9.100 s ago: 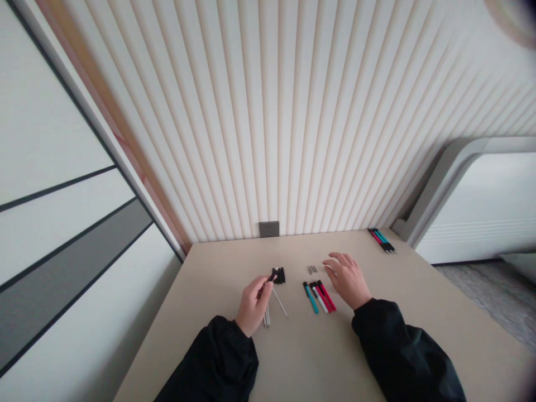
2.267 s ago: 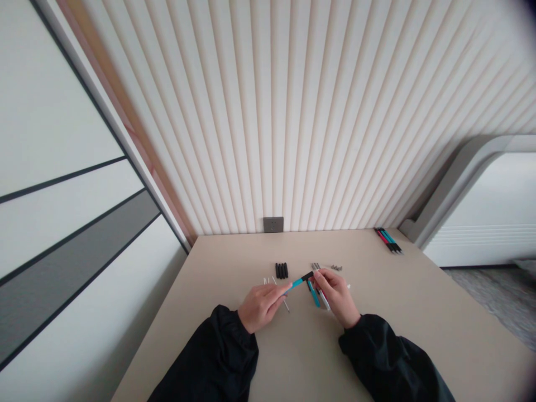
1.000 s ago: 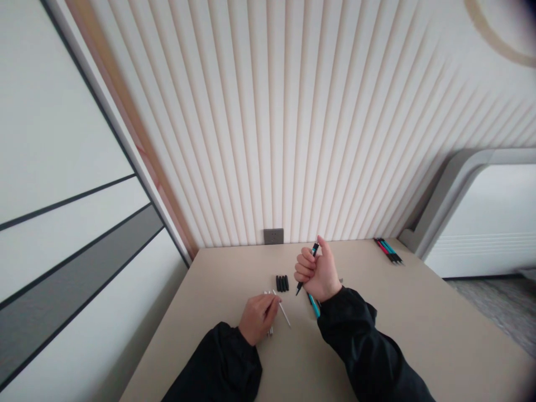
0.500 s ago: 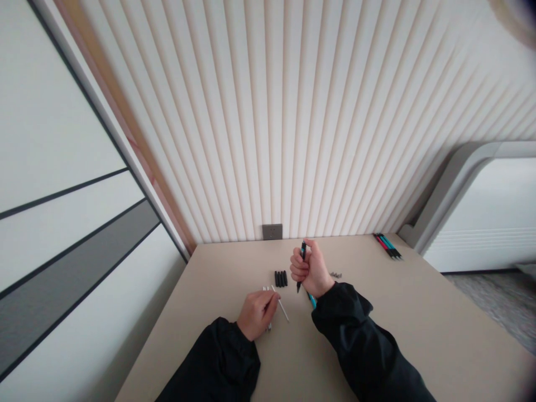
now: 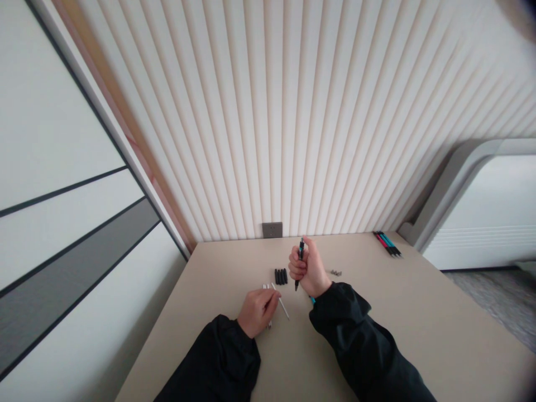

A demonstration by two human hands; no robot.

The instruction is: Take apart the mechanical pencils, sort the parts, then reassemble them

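My right hand (image 5: 306,271) is raised above the beige table (image 5: 410,312) in a fist around an upright pen (image 5: 300,249), thumb near its top end and the dark tip pointing down. My left hand (image 5: 258,310) rests on the table with its fingers curled over thin white refills (image 5: 283,306). A row of black pen grips (image 5: 280,276) lies just beyond the refills. A teal pen barrel (image 5: 312,300) peeks out under my right wrist.
A few small metal parts (image 5: 335,273) lie right of my right hand. A bundle of finished red, teal and black pens (image 5: 387,243) sits at the far right table edge. A grey wall socket (image 5: 272,229) is on the ribbed wall behind.
My right hand lifted the teal pen off the table, let go by the left, and turned it upright in a fist. My left hand dropped back onto the white refills.
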